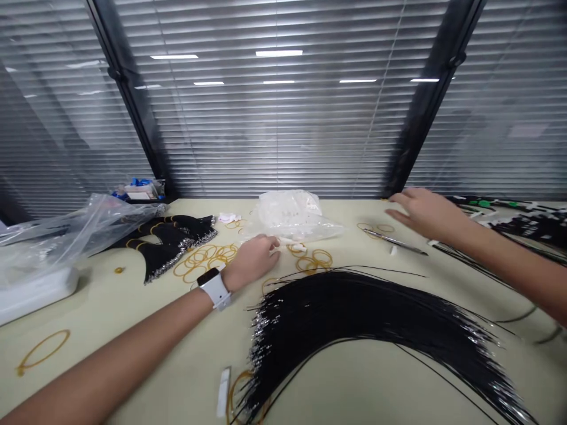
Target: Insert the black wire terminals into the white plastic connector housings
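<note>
My left hand (253, 261), with a white watch (215, 287) on its wrist, rests low over the table with its fingers curled in. Whatever those fingers may hold is hidden. Just beyond them lies a clear plastic bag (290, 215) of small white pieces. Yellow rubber bands (315, 261) lie to the hand's right. My right hand (419, 213) hovers at the right, fingers spread from the thumb, holding nothing. Below it are metal tweezers (394, 241) and a small white piece (393, 250). A wide bundle of black wires (354, 307) with silvery ends curves across the front.
At left, smaller black wire bundles (163, 248) sit beside a crumpled plastic bag (88, 227) and a white case (38, 292). More cables with white connectors (531, 221) cover the right side. A white strip (224, 391) lies in front. Blinds (274, 136) stand behind the table.
</note>
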Demonstrator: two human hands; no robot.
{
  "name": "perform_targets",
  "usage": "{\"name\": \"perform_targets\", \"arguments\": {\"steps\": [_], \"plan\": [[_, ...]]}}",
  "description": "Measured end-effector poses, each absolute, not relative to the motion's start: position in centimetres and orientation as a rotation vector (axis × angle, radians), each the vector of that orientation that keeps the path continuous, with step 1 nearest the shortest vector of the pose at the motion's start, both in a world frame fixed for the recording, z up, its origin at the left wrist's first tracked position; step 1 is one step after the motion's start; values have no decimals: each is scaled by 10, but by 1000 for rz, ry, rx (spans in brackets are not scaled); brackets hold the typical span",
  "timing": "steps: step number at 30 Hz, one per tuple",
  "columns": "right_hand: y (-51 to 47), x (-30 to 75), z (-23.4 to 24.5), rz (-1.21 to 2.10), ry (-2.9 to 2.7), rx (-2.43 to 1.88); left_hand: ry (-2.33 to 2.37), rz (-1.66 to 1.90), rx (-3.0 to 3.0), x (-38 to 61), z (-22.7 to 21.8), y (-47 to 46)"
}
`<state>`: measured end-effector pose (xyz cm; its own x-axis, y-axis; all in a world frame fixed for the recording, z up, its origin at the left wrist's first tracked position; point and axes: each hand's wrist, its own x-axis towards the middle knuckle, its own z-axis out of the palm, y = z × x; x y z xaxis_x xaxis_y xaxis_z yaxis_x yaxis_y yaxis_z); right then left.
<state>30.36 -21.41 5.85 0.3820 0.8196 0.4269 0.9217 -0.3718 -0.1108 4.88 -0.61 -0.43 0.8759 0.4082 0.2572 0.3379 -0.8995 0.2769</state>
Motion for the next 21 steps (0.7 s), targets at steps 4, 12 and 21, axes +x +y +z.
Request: {"name": "perform_targets", "arguments": {"steps": [4, 12, 21], "plan": [[-194, 200, 39, -60, -2063, -2057, 684, 512, 2910, 56, -14, -2], [-177, 127, 1, 152, -2473, -1534, 642, 527, 2975, 44, -6, -12], [-180, 131, 11, 368, -2316, -1638, 430, 469, 2673, 26, 0, -8]]}}
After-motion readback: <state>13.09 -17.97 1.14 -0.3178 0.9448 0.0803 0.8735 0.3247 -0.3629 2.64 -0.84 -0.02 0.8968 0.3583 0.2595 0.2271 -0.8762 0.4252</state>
